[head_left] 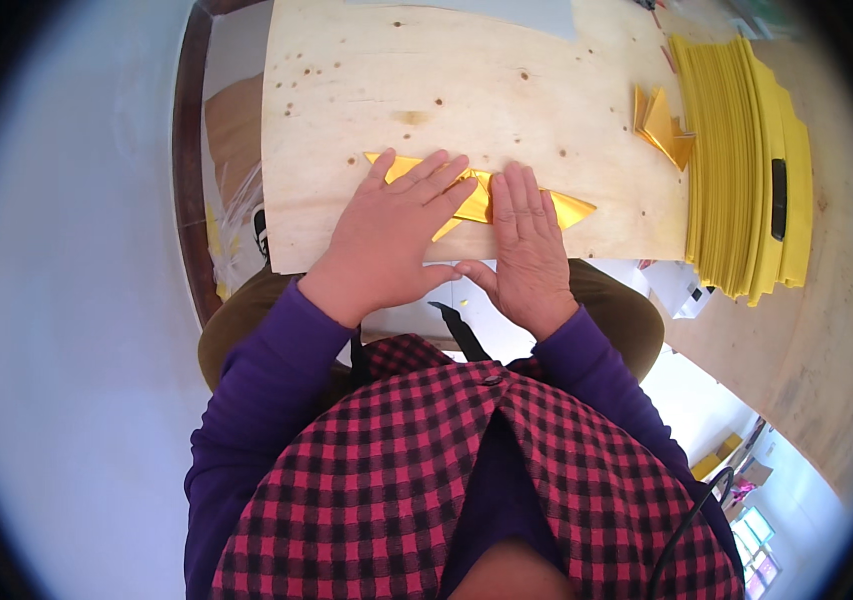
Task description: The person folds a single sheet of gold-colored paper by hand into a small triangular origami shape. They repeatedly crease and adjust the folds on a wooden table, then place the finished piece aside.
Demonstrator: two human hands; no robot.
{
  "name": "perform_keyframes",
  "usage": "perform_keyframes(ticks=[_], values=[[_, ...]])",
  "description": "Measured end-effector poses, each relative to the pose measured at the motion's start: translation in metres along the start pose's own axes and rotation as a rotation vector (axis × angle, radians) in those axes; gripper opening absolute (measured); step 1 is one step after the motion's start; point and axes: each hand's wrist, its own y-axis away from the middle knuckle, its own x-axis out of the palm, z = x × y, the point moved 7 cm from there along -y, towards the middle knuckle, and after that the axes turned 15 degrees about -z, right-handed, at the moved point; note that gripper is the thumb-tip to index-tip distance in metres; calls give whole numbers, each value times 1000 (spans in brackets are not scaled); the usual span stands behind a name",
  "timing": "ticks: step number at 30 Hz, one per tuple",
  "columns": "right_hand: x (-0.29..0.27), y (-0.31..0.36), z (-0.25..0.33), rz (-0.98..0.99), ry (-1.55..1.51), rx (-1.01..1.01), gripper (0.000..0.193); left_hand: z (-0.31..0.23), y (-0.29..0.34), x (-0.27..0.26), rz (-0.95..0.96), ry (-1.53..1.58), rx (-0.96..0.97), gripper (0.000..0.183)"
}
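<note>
A folded piece of shiny gold paper (477,206) lies on the wooden board near its front edge, its pointed ends sticking out to either side. My left hand (387,225) rests flat over its left part, fingers spread. Over its right part lies my right hand (529,230), palm down, the fingers straight and side by side. The two thumbs meet or nearly meet at the board's edge. Both palms hide much of the paper, so its full folded shape does not show.
Several folded gold paper pieces (663,128) sit together at the right of the wooden board (477,90). Beyond them stands a thick stack of yellow sheets (747,170) with a black object (779,200) on it. A pale grey sheet (507,12) lies at the far edge.
</note>
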Motion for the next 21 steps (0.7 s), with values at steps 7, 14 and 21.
perform_keyframes(ticks=[7, 14, 21], values=[[-1, -1, 2, 30, 57, 14, 93, 11, -22, -12, -181, 101, -80, 32], [-7, -6, 3, 31, 51, 32, 72, 3, -43, 7, -273, -69, -130, 17], [-19, -20, 0, -68, -26, 61, 47, 5, -49, 13, -236, -131, -151, 17]])
